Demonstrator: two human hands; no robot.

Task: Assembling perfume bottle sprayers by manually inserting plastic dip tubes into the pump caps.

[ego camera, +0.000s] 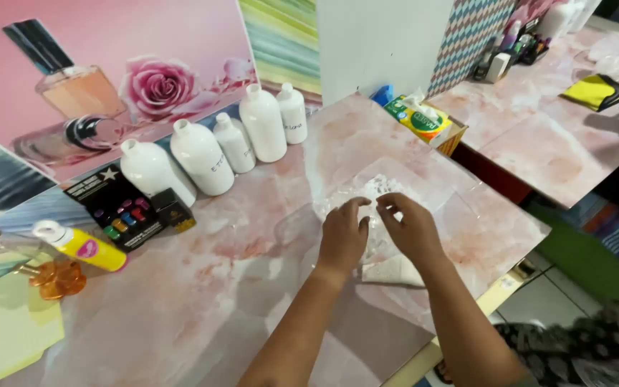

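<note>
Head view, looking down on a glossy pink-and-white marbled tabletop point(202, 301). At centre frame the left hand point(342, 236) and right hand point(410, 229) meet over a heap of clear plastic bags point(388, 190), thin, crinkled and nearly transparent, so that their edges blur into the marbling. The fingertips of both hands are drawn together and pinch the film at the top of the heap; how many sheets they grip cannot be made out. A small flat white packet point(394, 272) lies just below the hands, partly covered by the right wrist.

Left of centre, a row of five white plastic bottles point(202, 158), smooth, round-shouldered and narrow-necked, stands against a printed backdrop point(109, 79) of a perfume flask and a rose. Before them sits a black box of coloured gems point(116, 204) with a small black cube point(173, 209) just beside it. At the lower left lie a yellow tube point(84, 247), an amber flower-shaped glass piece point(55, 278) and a pale yellow-green sheet point(1, 330), which is cut off by the frame edge.

At upper centre a green-and-yellow tissue box point(424, 122) rests near the table's far corner. The items on the second table at upper right are too small and blurred to identify.
</note>
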